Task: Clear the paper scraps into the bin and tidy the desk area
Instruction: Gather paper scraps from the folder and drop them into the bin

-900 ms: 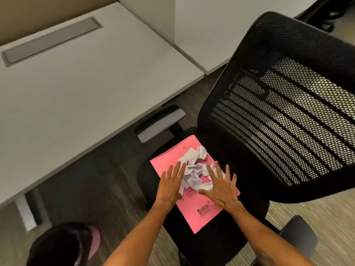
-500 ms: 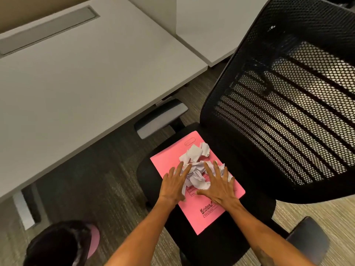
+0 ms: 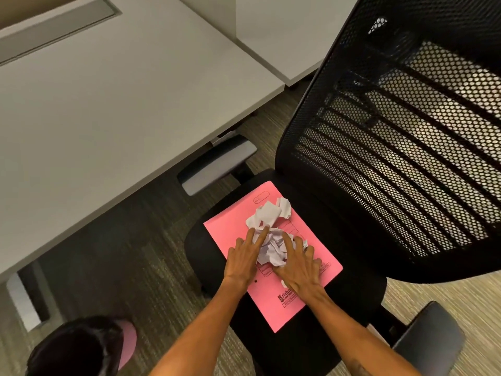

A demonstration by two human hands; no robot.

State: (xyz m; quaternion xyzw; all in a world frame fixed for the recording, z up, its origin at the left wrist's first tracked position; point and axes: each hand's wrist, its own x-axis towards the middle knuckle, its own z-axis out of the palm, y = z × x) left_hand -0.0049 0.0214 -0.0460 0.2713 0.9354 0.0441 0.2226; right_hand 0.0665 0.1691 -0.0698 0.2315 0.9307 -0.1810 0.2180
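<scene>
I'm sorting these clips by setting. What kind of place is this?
Most likely an office workstation: a black mesh-backed swivel chair, a plain white desk with a cable flap, and a pink file folder on the seat.

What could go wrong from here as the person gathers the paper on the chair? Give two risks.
1. The crumpled white paper scraps lie loose between the left hand and right hand; the far pieces may be missed.
2. The pink card folder overhangs the black chair seat and might slide off, away from the black-lined bin.
</scene>
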